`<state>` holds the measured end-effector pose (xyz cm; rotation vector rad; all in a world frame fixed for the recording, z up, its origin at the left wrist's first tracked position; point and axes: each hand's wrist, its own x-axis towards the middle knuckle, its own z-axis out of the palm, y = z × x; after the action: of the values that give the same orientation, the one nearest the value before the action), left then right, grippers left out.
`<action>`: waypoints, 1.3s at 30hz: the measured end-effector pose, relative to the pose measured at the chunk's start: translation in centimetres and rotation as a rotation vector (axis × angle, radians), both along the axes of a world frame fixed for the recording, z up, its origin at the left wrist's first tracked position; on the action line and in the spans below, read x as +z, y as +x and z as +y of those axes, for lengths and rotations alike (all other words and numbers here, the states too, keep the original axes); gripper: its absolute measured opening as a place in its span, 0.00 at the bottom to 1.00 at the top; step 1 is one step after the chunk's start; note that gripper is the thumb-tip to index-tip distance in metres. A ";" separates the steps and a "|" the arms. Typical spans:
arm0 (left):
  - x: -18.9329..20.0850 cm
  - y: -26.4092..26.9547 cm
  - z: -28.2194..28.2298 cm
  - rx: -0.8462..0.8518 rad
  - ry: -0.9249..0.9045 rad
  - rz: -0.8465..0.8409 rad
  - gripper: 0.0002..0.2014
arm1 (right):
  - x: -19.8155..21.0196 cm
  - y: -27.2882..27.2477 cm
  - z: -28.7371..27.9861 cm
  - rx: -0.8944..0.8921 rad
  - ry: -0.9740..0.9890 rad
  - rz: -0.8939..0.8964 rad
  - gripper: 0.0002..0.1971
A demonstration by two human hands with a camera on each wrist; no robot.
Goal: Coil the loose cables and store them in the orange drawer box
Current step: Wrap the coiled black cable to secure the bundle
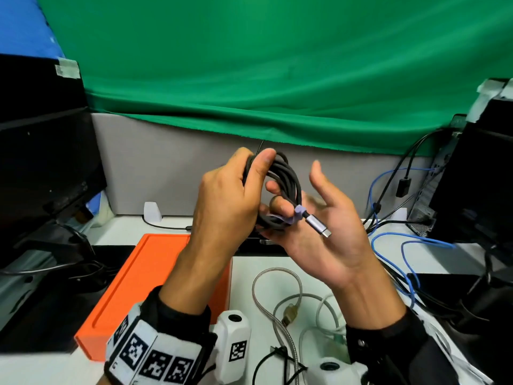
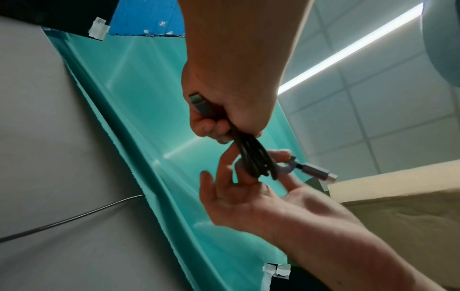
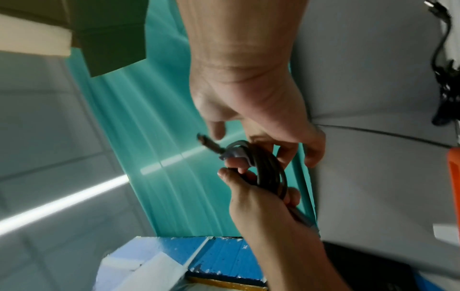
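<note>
Above the worktop (image 1: 319, 262), held mid-air: one dark coil (image 1: 283, 173), left hand (image 1: 222, 201) clenched round its 9 o'clock side, thumb on top. Right hand (image 1: 330, 226) at 3 o'clock, palm open, fingers loosely hooked through the loops beside the lilac strap (image 1: 298, 211) and one silver plug (image 1: 319, 225). Coiling apparently done; binding step in hand, judging by the loose strap. Next: wrap strap snug, then open the orange box (image 1: 155, 276) at 7 o'clock, drawer seemingly closed. Left loose at 6 o'clock: roughly three cables, one braided silver (image 1: 277, 273), one white (image 1: 323, 304), one thin black (image 1: 266, 359).
</note>
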<state>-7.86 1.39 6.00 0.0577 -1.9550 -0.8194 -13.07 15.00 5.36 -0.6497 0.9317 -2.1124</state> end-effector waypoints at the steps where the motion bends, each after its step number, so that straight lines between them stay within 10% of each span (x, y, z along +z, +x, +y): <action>1: 0.0 0.0 0.1 0.028 -0.019 -0.002 0.22 | -0.1 0.0 0.0 -0.020 0.021 0.076 0.26; 13: -0.2 -0.7 -1.9 0.095 0.050 -0.065 0.27 | 0.6 -1.2 2.9 -0.283 0.540 0.807 0.16; 19: -1.0 -2.2 -1.9 -0.072 0.367 -0.033 0.34 | -1.0 -1.7 0.6 -0.251 0.409 0.563 0.15; 24: -0.7 -1.7 -3.1 -0.123 0.278 -0.084 0.37 | -0.6 -2.5 0.9 -0.336 0.252 0.401 0.13; 31: -0.1 0.5 -4.1 -0.711 0.310 -0.509 0.20 | -0.3 -3.8 2.8 -0.387 0.297 0.440 0.12; 39: -1.0 -1.1 -3.5 -0.270 0.062 -0.439 0.10 | -1.1 -4.6 2.9 -0.404 0.411 0.425 0.11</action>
<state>-8.93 -2.14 5.04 0.0101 -2.3837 -1.1162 -17.71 17.90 4.25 -0.7522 1.8048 -2.0505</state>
